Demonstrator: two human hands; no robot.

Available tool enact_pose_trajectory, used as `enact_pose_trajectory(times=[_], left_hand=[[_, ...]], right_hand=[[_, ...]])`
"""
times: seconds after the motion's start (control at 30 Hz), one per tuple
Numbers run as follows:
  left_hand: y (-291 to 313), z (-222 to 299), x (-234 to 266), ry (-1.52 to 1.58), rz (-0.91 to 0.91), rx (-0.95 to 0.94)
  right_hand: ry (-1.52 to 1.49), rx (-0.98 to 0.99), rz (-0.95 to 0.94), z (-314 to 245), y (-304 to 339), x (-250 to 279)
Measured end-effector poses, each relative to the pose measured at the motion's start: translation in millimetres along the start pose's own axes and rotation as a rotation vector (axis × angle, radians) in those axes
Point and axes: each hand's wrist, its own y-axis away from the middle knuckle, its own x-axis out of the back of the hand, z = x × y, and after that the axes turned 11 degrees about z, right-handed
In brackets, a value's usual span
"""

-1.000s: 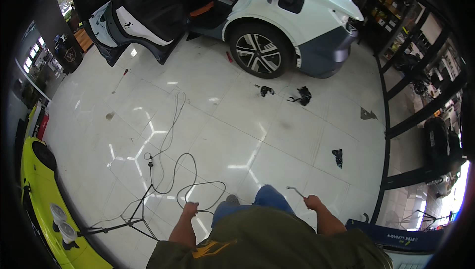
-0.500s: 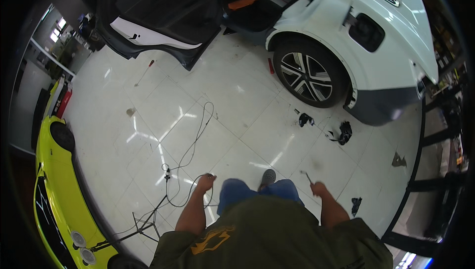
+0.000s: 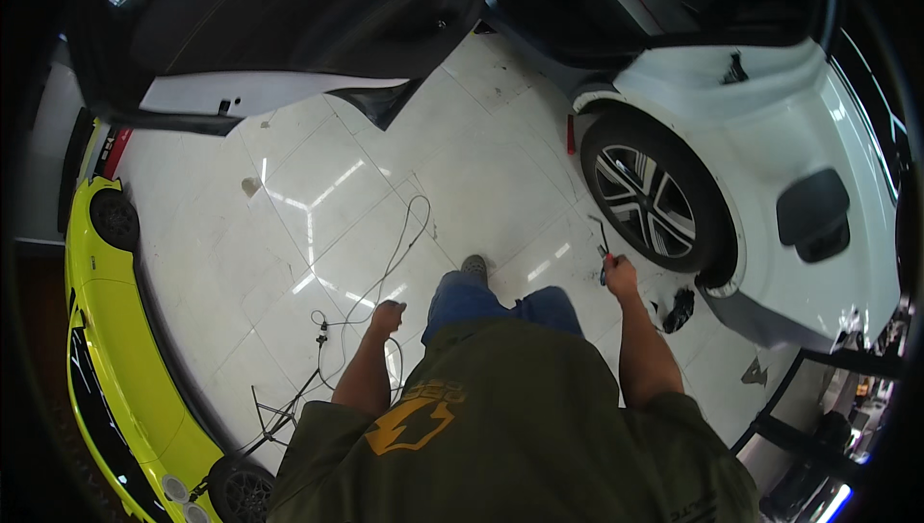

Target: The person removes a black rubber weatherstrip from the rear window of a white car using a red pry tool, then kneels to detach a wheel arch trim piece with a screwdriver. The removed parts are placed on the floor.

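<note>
My right hand (image 3: 624, 278) is closed around a thin tool (image 3: 604, 234) with a bent tip and a bit of red by the fingers; its exact kind is unclear. It is near the rear wheel (image 3: 645, 201) of a white car (image 3: 751, 119), apart from the tyre. My left hand (image 3: 388, 318) hangs low on the left, fingers curled on a dark cable (image 3: 401, 359) that loops below it. More thin cable (image 3: 395, 258) lies on the tiled floor ahead. The white car's dark-lined door (image 3: 308, 23) stands open, and so does its filler flap (image 3: 813, 205).
On the left stands a yellow-green car (image 3: 154, 340); a black light stand (image 3: 274, 417) spreads its legs beside it. Crumpled black material (image 3: 680, 311) lies near the wheel, and a red strip (image 3: 570, 135) ahead of it. A dark frame (image 3: 770, 427) borders the right.
I have stepped forward; the white car and its open door are nearer. My right hand with the tool has come up toward the wheel. The left hand still hangs by the cable.
</note>
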Motion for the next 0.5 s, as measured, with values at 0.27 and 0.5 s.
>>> enact_pose_trajectory(times=[0.27,0.5], left_hand=[[18,366,137,-0.201,0.928,-1.017],[-68,522,200,-1.074,1.671,-1.077]], right_hand=[[-0.095,-0.183,-0.411,-35,-141,-81],[0.566,0.382,-0.738,-36,-338,-273]])
